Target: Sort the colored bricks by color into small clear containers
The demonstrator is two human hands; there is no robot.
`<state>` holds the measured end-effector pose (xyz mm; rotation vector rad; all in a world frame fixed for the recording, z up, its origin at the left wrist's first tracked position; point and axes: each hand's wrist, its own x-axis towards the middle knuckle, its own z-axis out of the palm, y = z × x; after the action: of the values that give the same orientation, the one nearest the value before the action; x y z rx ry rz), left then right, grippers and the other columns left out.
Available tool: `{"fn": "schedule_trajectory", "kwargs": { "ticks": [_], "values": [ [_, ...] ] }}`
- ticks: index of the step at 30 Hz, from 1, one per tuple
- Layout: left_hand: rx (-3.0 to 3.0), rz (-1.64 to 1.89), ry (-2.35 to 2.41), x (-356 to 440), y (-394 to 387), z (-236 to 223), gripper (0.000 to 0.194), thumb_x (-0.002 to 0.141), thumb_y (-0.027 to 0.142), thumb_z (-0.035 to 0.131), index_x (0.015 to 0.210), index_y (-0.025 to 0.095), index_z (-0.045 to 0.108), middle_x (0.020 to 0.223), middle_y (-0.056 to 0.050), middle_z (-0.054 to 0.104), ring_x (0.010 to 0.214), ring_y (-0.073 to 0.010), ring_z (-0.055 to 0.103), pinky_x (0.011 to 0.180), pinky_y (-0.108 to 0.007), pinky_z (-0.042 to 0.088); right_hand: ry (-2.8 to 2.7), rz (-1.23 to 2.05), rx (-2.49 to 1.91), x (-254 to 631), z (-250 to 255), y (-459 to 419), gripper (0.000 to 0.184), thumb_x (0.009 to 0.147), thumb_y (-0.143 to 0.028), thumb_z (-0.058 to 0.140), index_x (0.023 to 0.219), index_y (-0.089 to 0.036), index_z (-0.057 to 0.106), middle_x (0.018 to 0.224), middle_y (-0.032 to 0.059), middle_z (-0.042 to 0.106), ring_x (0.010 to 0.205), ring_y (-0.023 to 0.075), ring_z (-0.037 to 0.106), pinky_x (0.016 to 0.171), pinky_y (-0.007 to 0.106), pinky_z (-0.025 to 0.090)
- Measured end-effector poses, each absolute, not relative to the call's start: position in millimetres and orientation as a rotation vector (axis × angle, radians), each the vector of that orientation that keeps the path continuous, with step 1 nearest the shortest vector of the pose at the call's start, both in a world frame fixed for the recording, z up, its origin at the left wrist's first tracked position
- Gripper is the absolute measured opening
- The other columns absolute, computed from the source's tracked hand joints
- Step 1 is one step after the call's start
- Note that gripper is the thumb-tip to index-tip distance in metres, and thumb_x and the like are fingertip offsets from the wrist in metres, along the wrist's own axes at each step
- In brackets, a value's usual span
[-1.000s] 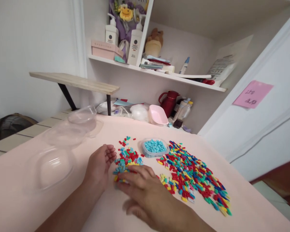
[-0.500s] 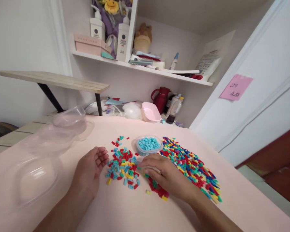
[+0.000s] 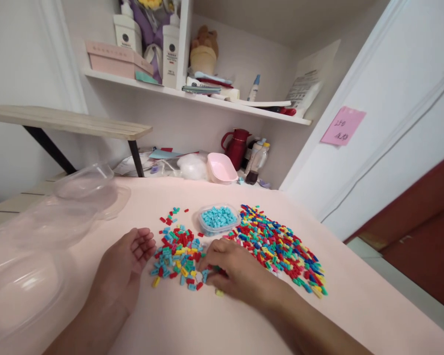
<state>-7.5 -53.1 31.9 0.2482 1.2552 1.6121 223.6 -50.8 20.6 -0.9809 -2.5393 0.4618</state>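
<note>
My left hand (image 3: 128, 259) rests at the left edge of a small pile of mixed building bricks (image 3: 181, 250), palm turned inward. Its fingers are loosely curled and apart, and I see nothing in them. Over the right side of that pile, my right hand (image 3: 235, 268) reaches down with bent fingers, thumb apart from the index finger. Bricks lie beneath it, partly hidden. Just behind stands a clear plastic tub (image 3: 217, 230) filled with light blue bricks (image 3: 219, 217). A larger heap of multicoloured bricks (image 3: 281, 241) spreads to the right of the tub.
Clear plastic containers (image 3: 74, 212) stand along the left of the pink tabletop (image 3: 163, 320). At the back are a pink basin (image 3: 222, 168), a red jug (image 3: 237, 148) and bottles (image 3: 258, 160). A wooden stand (image 3: 96, 123) and a white shelf (image 3: 155, 91) overhang the far side.
The camera view has shifted, so the scene sits further left. My right hand has drawn its fingers closer over the small pile, covering red bricks near its right side. My left hand keeps its pose.
</note>
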Motion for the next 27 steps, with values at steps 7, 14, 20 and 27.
{"fn": "schedule_trajectory", "kwargs": {
  "ticks": [7,14,20,27],
  "values": [
    [0.245,1.617,1.265,-6,-54,34,0.017,0.082,0.011,0.054,0.068,0.013,0.063,0.065,-0.002,0.062,0.056,-0.0091,0.060,0.053,-0.018,0.054,-2.602,0.485,-1.018,227,29,-50,0.028,0.083,-0.011,0.059,0.103,-0.027,0.071,0.102,0.0028,0.067,0.092,0.0160,0.061,0.082,0.025,0.044],
    [0.243,1.609,1.273,-7,-54,35,0.017,0.083,0.011,0.054,0.068,0.013,0.062,0.065,-0.002,0.062,0.055,-0.0089,0.060,0.053,-0.018,0.055,-2.528,0.463,-1.055,227,30,-46,0.013,0.082,-0.019,0.067,0.091,-0.025,0.073,0.092,0.0012,0.071,0.090,0.0169,0.063,0.087,0.027,0.044],
    [0.237,1.594,1.258,-8,-55,34,0.017,0.082,0.011,0.054,0.068,0.014,0.063,0.065,-0.001,0.063,0.055,-0.0090,0.060,0.053,-0.019,0.055,-2.330,0.676,-1.096,229,41,-50,0.021,0.079,-0.009,0.063,0.090,-0.023,0.073,0.096,0.0019,0.064,0.086,0.0137,0.062,0.076,0.023,0.049],
    [0.240,1.560,1.250,-8,-57,34,0.016,0.083,0.012,0.054,0.070,0.014,0.063,0.066,-0.002,0.063,0.056,-0.0097,0.061,0.052,-0.020,0.055,-2.187,0.848,-1.145,231,37,-46,0.022,0.075,-0.009,0.066,0.092,-0.023,0.069,0.099,0.0014,0.058,0.069,0.0087,0.057,0.064,0.020,0.049]
  ]
}}
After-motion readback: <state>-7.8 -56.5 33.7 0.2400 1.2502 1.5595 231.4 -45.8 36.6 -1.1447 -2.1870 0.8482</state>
